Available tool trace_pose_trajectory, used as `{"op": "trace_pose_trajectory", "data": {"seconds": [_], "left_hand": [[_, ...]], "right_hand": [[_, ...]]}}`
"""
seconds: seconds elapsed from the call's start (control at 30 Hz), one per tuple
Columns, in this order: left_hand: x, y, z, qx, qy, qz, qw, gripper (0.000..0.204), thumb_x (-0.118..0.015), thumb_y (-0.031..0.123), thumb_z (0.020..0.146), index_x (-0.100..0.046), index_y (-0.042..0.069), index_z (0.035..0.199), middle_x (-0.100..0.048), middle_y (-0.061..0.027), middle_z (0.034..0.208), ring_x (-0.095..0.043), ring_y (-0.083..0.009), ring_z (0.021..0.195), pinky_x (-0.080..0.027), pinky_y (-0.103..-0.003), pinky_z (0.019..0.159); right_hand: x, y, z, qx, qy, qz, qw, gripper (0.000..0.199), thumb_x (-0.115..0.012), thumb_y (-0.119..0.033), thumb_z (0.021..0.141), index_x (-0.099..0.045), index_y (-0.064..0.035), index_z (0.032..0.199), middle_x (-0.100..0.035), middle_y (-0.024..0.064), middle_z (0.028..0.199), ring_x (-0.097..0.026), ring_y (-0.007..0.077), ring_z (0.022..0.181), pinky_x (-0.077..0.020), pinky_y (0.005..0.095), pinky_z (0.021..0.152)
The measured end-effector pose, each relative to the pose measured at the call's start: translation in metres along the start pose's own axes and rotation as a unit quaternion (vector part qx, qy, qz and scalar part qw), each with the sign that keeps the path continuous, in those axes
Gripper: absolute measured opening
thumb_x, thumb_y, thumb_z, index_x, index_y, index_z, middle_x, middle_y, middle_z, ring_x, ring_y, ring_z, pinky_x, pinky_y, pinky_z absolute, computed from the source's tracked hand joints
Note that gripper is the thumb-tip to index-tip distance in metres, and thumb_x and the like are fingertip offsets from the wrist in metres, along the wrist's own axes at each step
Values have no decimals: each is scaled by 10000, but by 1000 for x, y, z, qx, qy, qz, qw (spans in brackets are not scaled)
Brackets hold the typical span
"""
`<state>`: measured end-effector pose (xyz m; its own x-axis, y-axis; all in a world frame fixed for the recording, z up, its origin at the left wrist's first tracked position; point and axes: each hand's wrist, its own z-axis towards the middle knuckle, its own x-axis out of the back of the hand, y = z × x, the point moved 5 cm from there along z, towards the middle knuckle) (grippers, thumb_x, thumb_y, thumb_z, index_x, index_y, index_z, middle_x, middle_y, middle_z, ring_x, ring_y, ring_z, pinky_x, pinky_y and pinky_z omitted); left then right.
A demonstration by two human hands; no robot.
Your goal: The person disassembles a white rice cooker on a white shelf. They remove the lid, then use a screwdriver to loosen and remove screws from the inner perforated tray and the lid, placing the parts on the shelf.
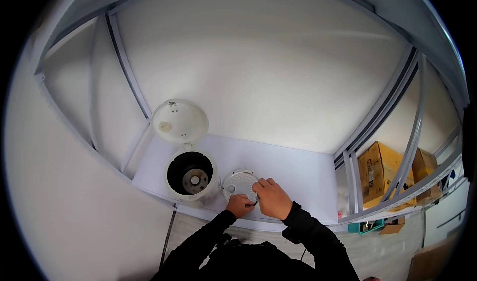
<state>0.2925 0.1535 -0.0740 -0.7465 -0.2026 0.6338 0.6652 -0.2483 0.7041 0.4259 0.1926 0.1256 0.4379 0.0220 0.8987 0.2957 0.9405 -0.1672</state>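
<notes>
Left grip: the left hand (pixel 240 204) is pinched on the near edge of a round white perforated disc (pixel 238 182).
Right grip: the right hand (pixel 272 199) is curled over the disc's right edge, fingers clenched on it.
Disc: lies flat on the white counter (pixel 293 169), just beside the cooker.
Cooker: a white rice cooker (pixel 191 175), its pot cavity dark, its lid (pixel 179 122) hinged up behind.
Far right: cardboard boxes (pixel 380 169).

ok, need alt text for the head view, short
Seen from above, a person's left hand and right hand work on a round white perforated plate lying on a white tabletop. Beside it on the left stands a white rice cooker, empty inside, with its lid hinged open. Cardboard boxes sit at right, beyond the frame.
</notes>
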Motion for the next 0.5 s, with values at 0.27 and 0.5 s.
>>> {"op": "trace_pose_trajectory", "data": {"seconds": [0.27,0.5], "left_hand": [[-9,-11,1,10,-27,35,999,134,-780,310,774,-820,186,807,-694,-25,772,-674,-284,774,-487,-474,700],[-4,-10,2,15,-45,40,998,149,-789,333,779,-823,196,825,-711,-6,809,-686,-274,800,-481,-460,707]], "right_hand": [[-8,-9,-4,-209,-99,-28,973,237,-653,-13,766,-578,-37,989,-592,150,940,-602,390,840,-517,470,735],[-1,-12,-3,-202,11,-51,978,170,-690,-82,791,-616,-45,940,-620,162,863,-642,371,728,-535,459,655]]}}
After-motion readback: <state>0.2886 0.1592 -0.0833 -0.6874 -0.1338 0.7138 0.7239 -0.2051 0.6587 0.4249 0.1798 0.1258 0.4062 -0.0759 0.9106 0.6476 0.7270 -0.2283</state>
